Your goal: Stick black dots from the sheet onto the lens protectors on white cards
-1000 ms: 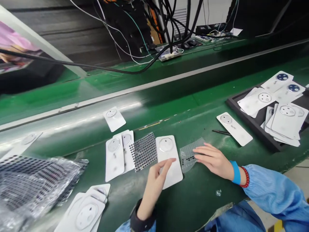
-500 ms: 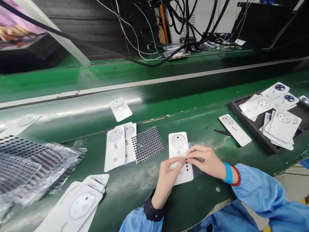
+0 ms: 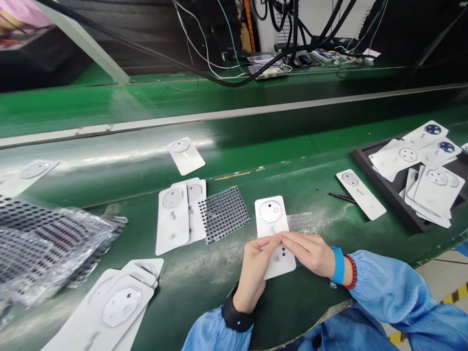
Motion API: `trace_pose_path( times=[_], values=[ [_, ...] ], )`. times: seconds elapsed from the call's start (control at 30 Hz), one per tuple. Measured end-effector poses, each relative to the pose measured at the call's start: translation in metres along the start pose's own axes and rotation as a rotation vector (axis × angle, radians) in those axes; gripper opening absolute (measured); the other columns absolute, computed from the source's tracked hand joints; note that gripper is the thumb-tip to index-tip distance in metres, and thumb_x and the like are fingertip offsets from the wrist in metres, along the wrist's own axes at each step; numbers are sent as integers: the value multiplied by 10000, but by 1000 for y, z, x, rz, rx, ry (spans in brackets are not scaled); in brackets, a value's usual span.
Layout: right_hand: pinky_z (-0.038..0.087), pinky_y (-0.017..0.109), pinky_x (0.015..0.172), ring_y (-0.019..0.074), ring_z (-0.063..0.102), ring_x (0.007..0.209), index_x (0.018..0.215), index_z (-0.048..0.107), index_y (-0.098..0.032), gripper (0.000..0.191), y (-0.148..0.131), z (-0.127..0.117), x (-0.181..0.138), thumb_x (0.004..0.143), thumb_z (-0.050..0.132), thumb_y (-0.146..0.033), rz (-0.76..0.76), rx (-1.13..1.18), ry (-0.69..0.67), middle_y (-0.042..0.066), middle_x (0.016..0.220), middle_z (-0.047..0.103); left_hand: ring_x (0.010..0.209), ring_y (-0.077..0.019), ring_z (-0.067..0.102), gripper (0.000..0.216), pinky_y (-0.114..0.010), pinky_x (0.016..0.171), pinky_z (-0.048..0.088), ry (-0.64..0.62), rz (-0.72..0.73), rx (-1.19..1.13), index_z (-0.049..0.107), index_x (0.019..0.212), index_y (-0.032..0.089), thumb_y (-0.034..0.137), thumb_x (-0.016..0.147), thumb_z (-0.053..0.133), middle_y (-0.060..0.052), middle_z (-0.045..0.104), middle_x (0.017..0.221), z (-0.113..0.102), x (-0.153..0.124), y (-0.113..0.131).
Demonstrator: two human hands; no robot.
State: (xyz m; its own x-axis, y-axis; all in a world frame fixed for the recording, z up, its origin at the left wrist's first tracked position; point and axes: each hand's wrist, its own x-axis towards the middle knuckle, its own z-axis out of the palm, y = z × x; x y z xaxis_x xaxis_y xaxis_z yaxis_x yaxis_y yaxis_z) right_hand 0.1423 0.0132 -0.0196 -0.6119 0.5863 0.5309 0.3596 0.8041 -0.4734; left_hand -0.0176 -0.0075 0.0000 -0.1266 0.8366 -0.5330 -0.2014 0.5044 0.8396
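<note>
A white phone-back-shaped panel (image 3: 272,201) with a ringed round area at its top lies flat on the green bench. Over its lower half, my left hand (image 3: 256,261) and my right hand (image 3: 312,251) meet with fingertips pinched together. Whatever lies between the tips is hidden or too small to name. Just below the fingers, small black dots (image 3: 283,251) show on the panel. A clear sheet (image 3: 302,223) with rows of faint marks lies partly beneath the panel and my right hand. Left of the panel is a clear sheet of black dots (image 3: 228,214).
Similar panels (image 3: 171,219) lie to the left, with a stack (image 3: 106,312) at front left beside dotted plastic sheets (image 3: 47,248). On the right are a single panel (image 3: 360,194), a black pen-like tool (image 3: 341,197) and a black tray (image 3: 402,214) holding several panels. Cables (image 3: 237,84) hang behind.
The dark dotted piece seen at my right fingers is no longer visible. My right fingers have straightened and come against the left fingertips. The view has shifted slightly.
</note>
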Motion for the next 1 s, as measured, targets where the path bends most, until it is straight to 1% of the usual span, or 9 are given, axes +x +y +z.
trace_pose_path(
  times=[0.13, 0.23, 0.33, 0.4, 0.43, 0.5, 0.63, 0.8, 1.0],
  values=[
    [628, 330, 840, 225, 706, 1022, 1122, 658, -141, 281, 1, 3, -1, 981, 414, -137, 62, 3, -32, 145, 1145, 706, 651, -239, 688, 329, -310, 617, 538, 45, 55, 87, 785, 671, 127, 454, 671, 745, -101, 761, 700, 0, 6, -3],
    [627, 335, 811, 221, 719, 965, 1034, 669, -151, 238, 8, 3, -3, 979, 440, -185, 192, 76, -53, 131, 1090, 720, 898, -307, 696, 304, -381, 846, 530, 125, 138, 173, 776, 703, 148, 446, 695, 719, -105, 776, 828, -13, 7, 0],
    [619, 339, 802, 206, 722, 911, 943, 668, -178, 195, 17, -4, -4, 965, 475, -199, 280, 154, -55, 104, 1021, 732, 1229, -328, 556, 466, -385, 1017, 450, 295, 289, 242, 720, 1087, 159, 445, 719, 708, -124, 684, 1228, -35, -4, 4],
    [604, 343, 833, 199, 714, 929, 882, 663, -189, 176, 19, -13, 0, 954, 503, -200, 320, 194, -31, 95, 1021, 729, 1285, -309, 516, 788, -365, 988, 487, 389, 365, 246, 435, 1439, 212, 431, 738, 720, -121, 542, 1420, -47, -18, 3],
    [595, 345, 851, 199, 708, 951, 855, 660, -192, 165, 17, -19, 4, 946, 522, -204, 354, 229, -8, 94, 1040, 723, 1251, -305, 551, 885, -360, 937, 525, 380, 360, 227, 296, 1508, 242, 431, 753, 718, -122, 527, 1434, -51, -26, 2],
    [574, 354, 892, 198, 689, 995, 830, 658, -196, 138, 7, -32, 15, 927, 560, -206, 416, 306, 63, 91, 1089, 701, 1123, -307, 642, 864, -356, 833, 578, 241, 266, 158, 274, 1508, 248, 438, 783, 703, -131, 606, 1343, -50, -40, -1],
    [553, 359, 910, 196, 646, 1051, 868, 668, -192, 105, -22, -46, 38, 905, 580, -149, 307, 348, 165, 99, 1138, 664, 989, -294, 693, 561, -339, 794, 589, -26, 177, 70, 549, 1275, 189, 418, 788, 704, -121, 696, 1169, -23, -60, 0],
    [570, 381, 857, 208, 627, 1039, 925, 672, -158, 148, -32, -43, 43, 904, 548, -80, 97, 179, 266, 126, 1107, 666, 815, -200, 696, 356, -252, 659, 574, 8, 190, 22, 594, 1118, 208, 362, 808, 678, -55, 711, 1021, 11, -75, 16],
    [537, 447, 947, 199, 665, 1026, 1000, 671, -167, 190, -29, -42, 33, 919, 529, -70, 6, 73, 256, 113, 1115, 692, 789, -167, 683, 319, -239, 682, 575, -19, 263, 50, 577, 1141, 221, 295, 838, 645, -38, 700, 996, 14, -76, 14]
  ],
)
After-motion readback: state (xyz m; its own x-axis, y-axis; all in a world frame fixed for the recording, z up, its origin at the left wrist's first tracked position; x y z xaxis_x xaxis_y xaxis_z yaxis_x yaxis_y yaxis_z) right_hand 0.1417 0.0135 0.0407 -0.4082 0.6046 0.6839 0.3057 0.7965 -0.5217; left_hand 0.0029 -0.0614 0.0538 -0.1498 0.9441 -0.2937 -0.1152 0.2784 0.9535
